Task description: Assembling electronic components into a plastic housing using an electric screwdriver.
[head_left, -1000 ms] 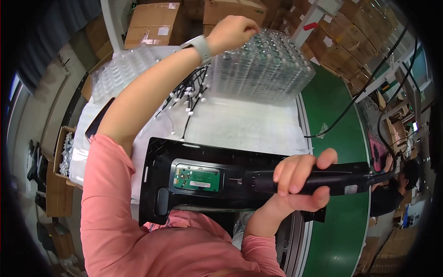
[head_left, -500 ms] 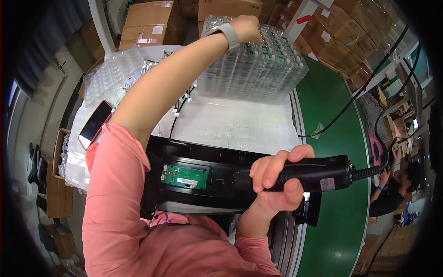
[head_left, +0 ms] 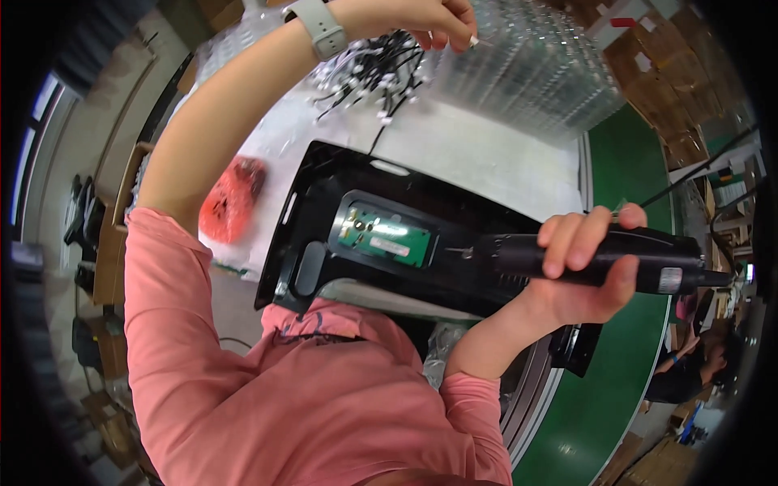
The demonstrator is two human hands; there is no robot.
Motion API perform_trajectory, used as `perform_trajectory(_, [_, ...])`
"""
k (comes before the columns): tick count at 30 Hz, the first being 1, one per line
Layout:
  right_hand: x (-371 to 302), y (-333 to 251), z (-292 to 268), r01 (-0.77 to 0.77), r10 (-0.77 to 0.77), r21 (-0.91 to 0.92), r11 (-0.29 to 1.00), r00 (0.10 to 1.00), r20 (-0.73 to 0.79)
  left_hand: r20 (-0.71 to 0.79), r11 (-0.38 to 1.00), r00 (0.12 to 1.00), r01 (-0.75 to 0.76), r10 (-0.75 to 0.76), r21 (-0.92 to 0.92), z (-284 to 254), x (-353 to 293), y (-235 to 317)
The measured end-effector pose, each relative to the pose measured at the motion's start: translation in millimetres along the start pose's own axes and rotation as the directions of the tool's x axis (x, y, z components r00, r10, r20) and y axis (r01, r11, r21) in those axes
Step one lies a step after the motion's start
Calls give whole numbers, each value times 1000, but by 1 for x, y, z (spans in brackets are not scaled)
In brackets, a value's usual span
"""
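Note:
At the upper edge my left hand (head_left: 444, 23) has its fingertips pinched together on a small white piece (head_left: 474, 40), too small to make out. Its arm reaches over the far left of the bench. My right hand (head_left: 587, 263) wraps round a black electric screwdriver (head_left: 660, 251), held sideways with its bit (head_left: 459, 252) pointing left. Below that bit lies a black plastic housing (head_left: 478, 212), slanted across the bench in front of me. A green circuit board (head_left: 381, 235) sits in the recess of the housing.
Stacked clear plastic trays (head_left: 519, 81) stand at the back, beside a pile of black cables with white connectors (head_left: 377, 77). A red bundle (head_left: 232, 198) in clear wrap lies left of the housing. Along the right runs a green surface (head_left: 624, 178); beyond it a person (head_left: 689, 368) sits.
My left hand has come away from the top of the tray stack, now pinching a small white piece. The view has shifted, showing more of the housing. My right hand still grips the screwdriver.

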State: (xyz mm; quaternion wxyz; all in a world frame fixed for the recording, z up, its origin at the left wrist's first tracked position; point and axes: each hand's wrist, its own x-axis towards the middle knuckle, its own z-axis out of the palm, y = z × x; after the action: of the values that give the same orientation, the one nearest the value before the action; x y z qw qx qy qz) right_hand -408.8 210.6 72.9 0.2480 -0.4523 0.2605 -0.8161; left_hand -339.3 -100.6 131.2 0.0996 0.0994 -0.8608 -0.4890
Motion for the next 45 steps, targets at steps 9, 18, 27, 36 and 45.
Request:
perform_trajectory(9, [-6,16,28,-95,87,48,994,985,149,308,997,948,-77,79,-18,22,-99,-78])
perform_trajectory(18, [-3,31,49,-183,161,78,980,961,226,227,917,955,-93,193,-388,58,-131,-85])
perform_trajectory(27, [4,45,57,-182,177,-24,983,903,391,482,684,681,-700,551,207,87,-97,-67])
perform_trajectory(36, [-10,70,53,-118,161,-154,981,938,308,647,765,676,-606,352,216,94,-101,-66])
perform_trajectory(45, [-11,75,55,-59,118,-163,985,916,383,603,754,697,-616,387,227,96,-105,-75])
